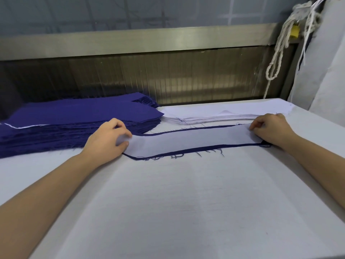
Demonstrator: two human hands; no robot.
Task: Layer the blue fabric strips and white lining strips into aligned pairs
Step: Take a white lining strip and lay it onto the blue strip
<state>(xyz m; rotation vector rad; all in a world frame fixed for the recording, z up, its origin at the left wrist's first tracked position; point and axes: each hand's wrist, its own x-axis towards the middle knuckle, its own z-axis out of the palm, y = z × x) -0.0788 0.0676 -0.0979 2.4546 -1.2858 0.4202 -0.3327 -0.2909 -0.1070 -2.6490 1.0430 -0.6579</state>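
Observation:
A white lining strip (188, 140) lies flat on top of a blue fabric strip (205, 148) in the middle of the white table (177, 202); only the blue strip's frayed edges show around it. My left hand (107, 140) pinches the lining's left end between thumb and curled fingers. At the strip's right end, my right hand (270, 128) pinches the lining with curled fingers. A thick stack of blue strips (74, 120) lies at the back left. Beside it, at the back right, sits a stack of white lining strips (220, 114).
A metal rail and a dark ribbed panel (168, 77) run along the table's far edge. A knotted white rope (280, 51) hangs at the back right next to a grey padded surface (324, 71). The table's near half is bare white cloth.

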